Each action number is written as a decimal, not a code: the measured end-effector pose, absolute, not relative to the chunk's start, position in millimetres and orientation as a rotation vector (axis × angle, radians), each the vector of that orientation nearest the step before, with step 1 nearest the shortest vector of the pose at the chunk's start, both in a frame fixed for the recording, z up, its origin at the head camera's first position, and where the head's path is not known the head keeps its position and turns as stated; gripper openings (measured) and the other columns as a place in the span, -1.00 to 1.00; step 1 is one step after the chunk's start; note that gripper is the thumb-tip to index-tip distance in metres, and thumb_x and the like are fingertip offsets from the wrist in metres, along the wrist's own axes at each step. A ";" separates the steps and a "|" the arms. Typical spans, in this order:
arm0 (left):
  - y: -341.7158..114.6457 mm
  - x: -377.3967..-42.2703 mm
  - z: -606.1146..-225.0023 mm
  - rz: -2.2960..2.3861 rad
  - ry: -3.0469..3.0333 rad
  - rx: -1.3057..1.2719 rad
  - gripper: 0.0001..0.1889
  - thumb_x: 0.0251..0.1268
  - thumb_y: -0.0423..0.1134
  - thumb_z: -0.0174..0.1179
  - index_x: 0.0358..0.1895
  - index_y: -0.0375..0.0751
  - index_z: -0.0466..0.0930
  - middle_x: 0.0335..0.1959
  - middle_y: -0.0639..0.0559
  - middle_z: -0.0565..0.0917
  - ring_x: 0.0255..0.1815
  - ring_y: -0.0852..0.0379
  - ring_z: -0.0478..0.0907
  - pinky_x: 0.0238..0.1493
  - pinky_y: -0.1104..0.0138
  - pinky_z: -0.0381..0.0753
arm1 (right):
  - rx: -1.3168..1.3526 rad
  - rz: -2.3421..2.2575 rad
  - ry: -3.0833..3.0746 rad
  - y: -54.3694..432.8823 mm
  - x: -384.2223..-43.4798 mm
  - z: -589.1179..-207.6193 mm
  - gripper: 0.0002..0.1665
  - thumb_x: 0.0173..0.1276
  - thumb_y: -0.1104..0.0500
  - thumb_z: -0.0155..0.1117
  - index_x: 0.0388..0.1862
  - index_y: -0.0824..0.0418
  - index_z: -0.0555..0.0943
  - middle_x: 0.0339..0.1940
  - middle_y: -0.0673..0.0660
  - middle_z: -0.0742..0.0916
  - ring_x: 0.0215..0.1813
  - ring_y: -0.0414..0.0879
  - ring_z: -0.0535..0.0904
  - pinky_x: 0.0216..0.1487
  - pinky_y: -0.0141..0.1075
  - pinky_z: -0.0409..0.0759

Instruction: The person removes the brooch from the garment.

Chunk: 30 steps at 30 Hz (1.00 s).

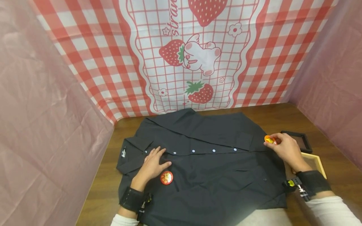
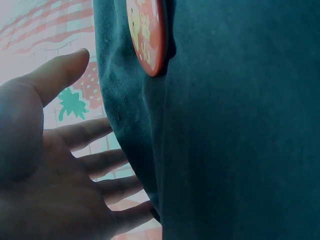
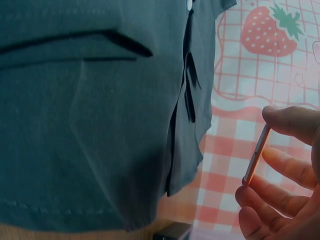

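A dark grey button-up shirt [image 1: 209, 175] lies spread on the wooden table, its collar toward the left. Fingers spread, my left hand [image 1: 153, 162] rests on the shirt front near the collar, by the row of white buttons. Just below its thumb a round red badge [image 1: 167, 177] sits on the shirt; the left wrist view shows this red badge [image 2: 148, 35] from the side. Over the shirt's hem at the right, my right hand [image 1: 287, 150] pinches an orange round badge [image 1: 270, 139] by its edges. Edge-on, the orange badge [image 3: 256, 156] looks thin in the right wrist view.
A black frame [image 1: 306, 142] and a light wooden frame [image 1: 320, 164] lie on the table [image 1: 343, 175] by my right hand. A red-checked strawberry cloth [image 1: 198, 56] hangs at the back. Pink cloth walls [image 1: 56, 110] stand at both sides.
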<state>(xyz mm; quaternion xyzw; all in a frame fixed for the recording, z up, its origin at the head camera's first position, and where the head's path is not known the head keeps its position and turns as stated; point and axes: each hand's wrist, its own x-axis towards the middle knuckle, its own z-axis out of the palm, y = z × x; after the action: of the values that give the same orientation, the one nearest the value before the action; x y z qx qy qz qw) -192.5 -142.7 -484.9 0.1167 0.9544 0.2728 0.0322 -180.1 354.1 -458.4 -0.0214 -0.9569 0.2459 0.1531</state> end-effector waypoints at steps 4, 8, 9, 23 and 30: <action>-143.1 -193.3 -483.9 0.841 2.924 0.367 -0.32 0.23 0.00 0.28 0.37 -0.22 0.37 0.46 -0.30 0.28 0.53 -0.31 0.09 0.43 -0.23 0.11 | -0.075 0.683 -2.768 359.0 -181.9 -457.4 -0.42 0.24 -0.05 0.40 -0.01 0.41 0.59 -0.17 0.44 0.63 -0.17 0.28 0.55 -0.29 0.03 0.44; -143.4 -193.0 -483.3 0.843 2.921 0.344 -0.33 0.25 0.00 0.26 0.37 -0.23 0.37 0.47 -0.31 0.28 0.53 -0.31 0.09 0.43 -0.24 0.11 | -0.075 0.663 -2.784 363.7 -182.4 -458.0 -0.41 0.24 -0.06 0.40 -0.03 0.43 0.59 -0.17 0.45 0.64 -0.17 0.29 0.55 -0.29 0.04 0.45; -143.4 -192.9 -483.3 0.845 2.922 0.339 -0.34 0.25 -0.01 0.26 0.37 -0.23 0.37 0.47 -0.31 0.27 0.53 -0.31 0.09 0.43 -0.24 0.11 | -0.076 0.657 -2.784 365.1 -182.1 -458.4 -0.42 0.23 -0.05 0.41 -0.04 0.44 0.59 -0.18 0.45 0.65 -0.17 0.30 0.56 -0.30 0.03 0.45; -152.4 -180.5 -486.9 0.849 2.921 0.253 -0.37 0.28 -0.05 0.25 0.36 -0.24 0.38 0.47 -0.33 0.26 0.53 -0.34 0.08 0.42 -0.27 0.08 | -0.176 0.697 -2.853 369.9 -177.5 -468.4 -0.39 0.28 -0.03 0.37 0.03 0.47 0.54 -0.13 0.49 0.60 -0.15 0.32 0.53 -0.29 0.07 0.45; -144.4 -190.1 -486.8 0.870 2.919 0.299 -0.38 0.29 -0.04 0.24 0.35 -0.24 0.39 0.47 -0.33 0.26 0.52 -0.35 0.09 0.41 -0.28 0.10 | -0.199 0.649 -2.834 386.4 -180.2 -462.4 -0.40 0.29 -0.03 0.36 0.02 0.47 0.54 -0.12 0.51 0.61 -0.15 0.34 0.54 -0.26 0.10 0.46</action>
<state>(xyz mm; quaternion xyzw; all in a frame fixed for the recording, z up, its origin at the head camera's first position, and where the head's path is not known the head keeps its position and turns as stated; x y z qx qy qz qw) -190.1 -144.4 -486.8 0.0977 0.9530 0.2839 0.0404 -180.2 386.4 -462.4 -0.0679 -0.9662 0.2213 0.1135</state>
